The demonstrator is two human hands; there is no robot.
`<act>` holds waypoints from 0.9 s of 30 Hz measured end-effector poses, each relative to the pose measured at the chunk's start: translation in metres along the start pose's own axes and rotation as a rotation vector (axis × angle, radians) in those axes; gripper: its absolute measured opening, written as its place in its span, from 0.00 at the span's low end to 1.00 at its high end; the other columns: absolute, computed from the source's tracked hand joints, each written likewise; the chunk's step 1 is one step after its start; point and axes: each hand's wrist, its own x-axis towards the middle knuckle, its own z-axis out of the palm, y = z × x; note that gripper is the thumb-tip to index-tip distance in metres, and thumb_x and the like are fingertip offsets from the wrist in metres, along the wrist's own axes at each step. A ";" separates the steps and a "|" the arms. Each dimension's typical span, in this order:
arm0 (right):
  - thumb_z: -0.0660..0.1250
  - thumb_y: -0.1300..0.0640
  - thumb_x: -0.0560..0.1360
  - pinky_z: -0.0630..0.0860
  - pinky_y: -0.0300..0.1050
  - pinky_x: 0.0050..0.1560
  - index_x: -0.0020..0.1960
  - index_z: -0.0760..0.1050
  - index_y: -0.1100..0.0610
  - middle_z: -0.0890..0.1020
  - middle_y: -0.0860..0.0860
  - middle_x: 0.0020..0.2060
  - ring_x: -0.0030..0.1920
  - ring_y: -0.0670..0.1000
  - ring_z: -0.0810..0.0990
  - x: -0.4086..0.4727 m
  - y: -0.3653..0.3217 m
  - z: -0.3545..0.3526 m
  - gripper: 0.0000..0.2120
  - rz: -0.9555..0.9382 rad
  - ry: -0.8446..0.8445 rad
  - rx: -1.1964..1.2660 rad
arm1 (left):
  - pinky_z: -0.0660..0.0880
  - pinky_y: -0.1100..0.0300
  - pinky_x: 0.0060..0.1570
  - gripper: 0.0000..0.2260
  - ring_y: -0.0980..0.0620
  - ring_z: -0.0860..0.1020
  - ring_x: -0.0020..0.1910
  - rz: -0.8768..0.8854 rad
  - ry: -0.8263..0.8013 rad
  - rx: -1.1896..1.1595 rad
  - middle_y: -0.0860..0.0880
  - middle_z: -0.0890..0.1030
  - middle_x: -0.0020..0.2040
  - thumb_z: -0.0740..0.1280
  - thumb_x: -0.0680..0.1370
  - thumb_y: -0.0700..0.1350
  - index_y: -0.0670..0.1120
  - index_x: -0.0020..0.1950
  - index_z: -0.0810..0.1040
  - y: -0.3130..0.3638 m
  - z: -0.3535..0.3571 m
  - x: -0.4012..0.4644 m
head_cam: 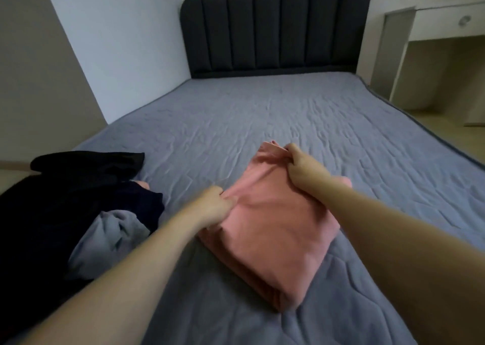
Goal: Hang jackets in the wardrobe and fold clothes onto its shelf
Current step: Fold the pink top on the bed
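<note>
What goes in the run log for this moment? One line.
step: folding | left hand: grips pink garment | right hand: pinches its far edge | on: bed | pending: dark clothes

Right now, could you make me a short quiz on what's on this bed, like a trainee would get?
1. True or false: both hands grip the pink garment.
2. Which hand holds its far corner, nearer the headboard? A) left hand B) right hand
3. Fill in: the pile of dark clothes and the grey garment lie on the bed to the ____ of the pink one.

Key: 1 true; 2 B; 3 left.
</note>
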 end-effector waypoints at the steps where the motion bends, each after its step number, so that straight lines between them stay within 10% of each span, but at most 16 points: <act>1: 0.54 0.51 0.81 0.70 0.52 0.48 0.53 0.65 0.50 0.78 0.59 0.55 0.55 0.61 0.77 0.006 0.000 0.015 0.05 0.010 -0.027 -0.067 | 0.73 0.56 0.43 0.17 0.43 0.79 0.47 -0.012 0.018 0.123 0.43 0.80 0.48 0.62 0.79 0.59 0.44 0.49 0.76 -0.019 0.007 0.009; 11: 0.45 0.40 0.81 0.68 0.55 0.57 0.56 0.67 0.57 0.77 0.60 0.62 0.61 0.61 0.76 0.025 0.034 0.091 0.23 0.246 -0.130 -0.318 | 0.68 0.53 0.40 0.28 0.39 0.79 0.48 0.069 0.224 0.252 0.42 0.82 0.45 0.52 0.76 0.71 0.47 0.32 0.67 -0.094 0.060 0.053; 18: 0.46 0.38 0.80 0.58 0.60 0.69 0.71 0.63 0.63 0.65 0.63 0.71 0.71 0.63 0.62 0.012 0.040 0.086 0.32 0.368 -0.096 -0.402 | 0.70 0.52 0.48 0.22 0.42 0.77 0.57 0.054 0.337 0.557 0.43 0.80 0.56 0.53 0.81 0.62 0.47 0.56 0.75 -0.060 0.054 0.029; 21: 0.46 0.38 0.80 0.57 0.59 0.69 0.71 0.62 0.61 0.64 0.62 0.71 0.71 0.62 0.60 0.009 0.041 0.087 0.31 0.361 -0.114 -0.384 | 0.68 0.50 0.56 0.13 0.42 0.73 0.58 0.403 0.555 0.483 0.46 0.74 0.58 0.58 0.78 0.55 0.48 0.58 0.71 -0.023 0.060 -0.003; 24: 0.45 0.34 0.78 0.55 0.60 0.69 0.72 0.61 0.59 0.64 0.61 0.71 0.71 0.62 0.61 0.013 0.050 0.085 0.34 0.413 -0.184 -0.327 | 0.63 0.43 0.65 0.33 0.44 0.65 0.67 0.584 0.219 0.212 0.46 0.66 0.68 0.54 0.71 0.69 0.50 0.70 0.64 0.008 0.093 -0.048; 27: 0.40 0.32 0.77 0.53 0.61 0.71 0.75 0.58 0.58 0.63 0.59 0.74 0.73 0.61 0.62 0.018 0.060 0.078 0.38 0.399 -0.325 -0.326 | 0.28 0.32 0.65 0.53 0.55 0.30 0.75 0.356 -0.176 0.398 0.56 0.33 0.77 0.52 0.63 0.79 0.55 0.77 0.33 0.000 0.129 -0.071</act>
